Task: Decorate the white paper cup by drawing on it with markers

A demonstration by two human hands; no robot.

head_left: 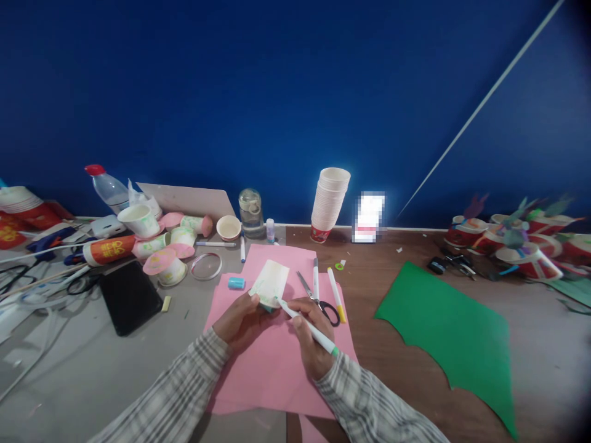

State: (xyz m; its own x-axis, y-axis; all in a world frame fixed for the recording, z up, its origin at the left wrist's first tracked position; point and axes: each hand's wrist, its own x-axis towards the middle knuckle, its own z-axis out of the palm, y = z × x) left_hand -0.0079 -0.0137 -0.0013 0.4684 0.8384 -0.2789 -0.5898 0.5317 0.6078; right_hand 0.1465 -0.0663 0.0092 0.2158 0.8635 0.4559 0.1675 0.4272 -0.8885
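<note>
Brown-and-grey tabletop carries overlapping pink paper sheets. Over them, left hand grips tapered white paper cup, tilted, pale green strokes on its wall. Right hand pinches slim white marker with green end, tip at cup's near edge; can't tell if touching. Short light-blue cylinder lies left of cup.

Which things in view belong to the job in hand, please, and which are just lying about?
In use:
- white paper cup with green markings, left hand
- white marker with green end, right hand

Apparently just lying about:
- flat black rectangular device
- clear plastic red-capped bottle
</note>
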